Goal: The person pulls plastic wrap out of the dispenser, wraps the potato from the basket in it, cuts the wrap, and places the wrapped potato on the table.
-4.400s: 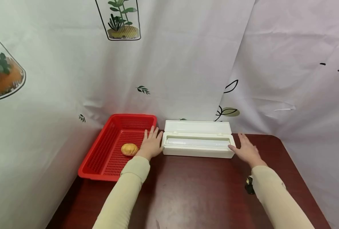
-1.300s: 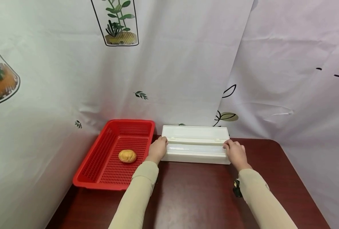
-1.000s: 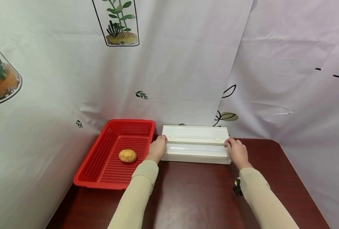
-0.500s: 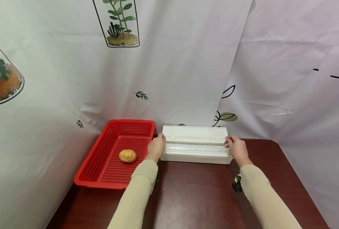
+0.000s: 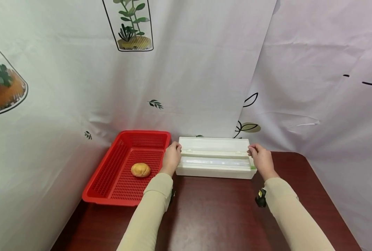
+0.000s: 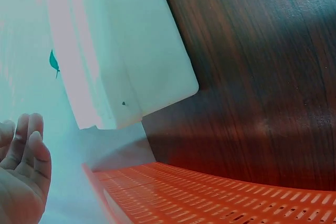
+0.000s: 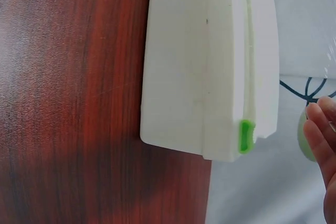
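A white cling film dispenser (image 5: 214, 172) lies on the table with its lid (image 5: 214, 144) tipped back and a clear roll (image 5: 215, 162) inside. A green slide cutter (image 7: 246, 136) sits at its right end. Just above the left end, my left hand (image 5: 172, 157) pinches with thumb and fingertips. At the other end my right hand (image 5: 261, 161) pinches likewise, raised off the box. Between them the cling film is nearly invisible; faint shiny streaks of film (image 7: 332, 59) show beside the fingers in the right wrist view. The left wrist view catches the left hand (image 6: 23, 177) at its edge.
A red perforated basket (image 5: 90, 195) stands left of the dispenser, near my left forearm. One rounded yellow-brown item (image 5: 140, 170), like a potato or bread roll, lies in it. A printed white curtain (image 5: 204, 87) hangs behind the dark red table (image 5: 217, 216).
Both hands went from spread fingers beside the box to pinching at its ends. Over the last second they rose slightly and backward, uncovering the green cutter at the right end.
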The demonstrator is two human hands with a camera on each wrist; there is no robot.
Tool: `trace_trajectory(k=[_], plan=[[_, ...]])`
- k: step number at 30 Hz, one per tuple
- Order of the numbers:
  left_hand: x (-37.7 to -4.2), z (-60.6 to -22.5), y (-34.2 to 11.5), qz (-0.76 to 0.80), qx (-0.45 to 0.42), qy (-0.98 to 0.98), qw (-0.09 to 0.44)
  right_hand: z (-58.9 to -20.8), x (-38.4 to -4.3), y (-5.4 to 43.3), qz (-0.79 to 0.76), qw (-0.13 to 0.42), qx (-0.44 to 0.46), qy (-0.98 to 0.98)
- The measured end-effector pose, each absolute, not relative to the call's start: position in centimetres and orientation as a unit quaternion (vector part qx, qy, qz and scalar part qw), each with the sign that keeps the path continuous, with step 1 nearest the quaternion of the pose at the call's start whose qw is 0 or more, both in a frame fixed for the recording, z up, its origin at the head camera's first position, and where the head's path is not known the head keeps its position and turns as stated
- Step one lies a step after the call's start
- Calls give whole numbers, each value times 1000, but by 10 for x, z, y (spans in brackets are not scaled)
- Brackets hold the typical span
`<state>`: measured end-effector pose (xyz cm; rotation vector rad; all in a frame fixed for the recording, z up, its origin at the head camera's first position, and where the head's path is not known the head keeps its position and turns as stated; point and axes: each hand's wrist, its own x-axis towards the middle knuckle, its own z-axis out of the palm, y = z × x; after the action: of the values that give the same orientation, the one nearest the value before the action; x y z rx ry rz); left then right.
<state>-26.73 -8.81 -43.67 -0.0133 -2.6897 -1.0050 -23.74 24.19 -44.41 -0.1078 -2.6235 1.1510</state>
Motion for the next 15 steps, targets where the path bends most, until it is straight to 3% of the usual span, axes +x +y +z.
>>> trace_trajectory(k=[15], plan=[[-264, -424, -83, -466, -1, -871, 154, -433, -240, 242, 397, 177, -37, -900]])
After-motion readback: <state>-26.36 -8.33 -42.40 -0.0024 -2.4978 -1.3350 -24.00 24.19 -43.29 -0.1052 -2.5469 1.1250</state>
